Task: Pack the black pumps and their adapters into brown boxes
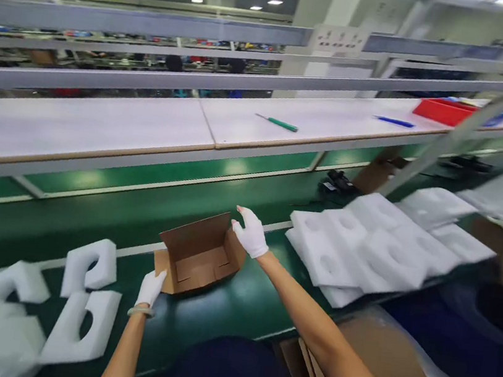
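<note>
Over the green counter (200, 315), an open cardboard box (203, 264) sits between two gloved hands. The left hand (150, 288) has its fingers closed on the box's left end; the right hand (251, 233) has its fingers spread and curved at the far right corner, whether touching I cannot tell. White foam pieces (335, 244) lie on both sides

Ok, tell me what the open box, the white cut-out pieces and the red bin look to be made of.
The open box: brown corrugated cardboard most likely, matte, with creased flaps.
The white cut-out pieces: probably plastic foam, going by their thick, soft-edged, matte bodies.
The red bin: perhaps plastic, evenly coloured and smooth; painted metal can't be ruled out.
</note>
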Available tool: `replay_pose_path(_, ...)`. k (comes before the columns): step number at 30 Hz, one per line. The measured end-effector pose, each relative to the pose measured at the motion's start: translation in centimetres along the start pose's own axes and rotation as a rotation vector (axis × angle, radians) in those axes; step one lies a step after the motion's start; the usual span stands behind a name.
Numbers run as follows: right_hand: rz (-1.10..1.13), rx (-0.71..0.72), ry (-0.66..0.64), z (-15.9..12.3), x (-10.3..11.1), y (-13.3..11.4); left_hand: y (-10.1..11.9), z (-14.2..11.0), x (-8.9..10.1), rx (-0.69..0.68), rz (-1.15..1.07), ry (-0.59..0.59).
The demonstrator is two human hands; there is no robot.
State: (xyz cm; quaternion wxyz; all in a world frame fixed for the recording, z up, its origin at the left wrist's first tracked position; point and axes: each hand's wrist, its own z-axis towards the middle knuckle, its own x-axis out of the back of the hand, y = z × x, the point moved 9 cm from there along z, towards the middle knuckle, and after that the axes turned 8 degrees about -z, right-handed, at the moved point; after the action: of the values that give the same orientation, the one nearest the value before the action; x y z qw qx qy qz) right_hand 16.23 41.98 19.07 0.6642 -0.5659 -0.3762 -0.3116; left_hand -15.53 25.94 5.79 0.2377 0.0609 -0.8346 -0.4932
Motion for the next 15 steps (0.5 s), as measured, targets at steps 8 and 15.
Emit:
replay_pose_path(8,-0.465,0.819,-0.230,1.1,-4.0,-18.0,-1.1,-0.5,0.5,-0.032,-0.054,0.086)
replay_pose_path(15,-0.638,0.671,-0.332,1.3,-9.4,-18.6,-6.4,-4.7,11.5,0.027,0.058,0.478)
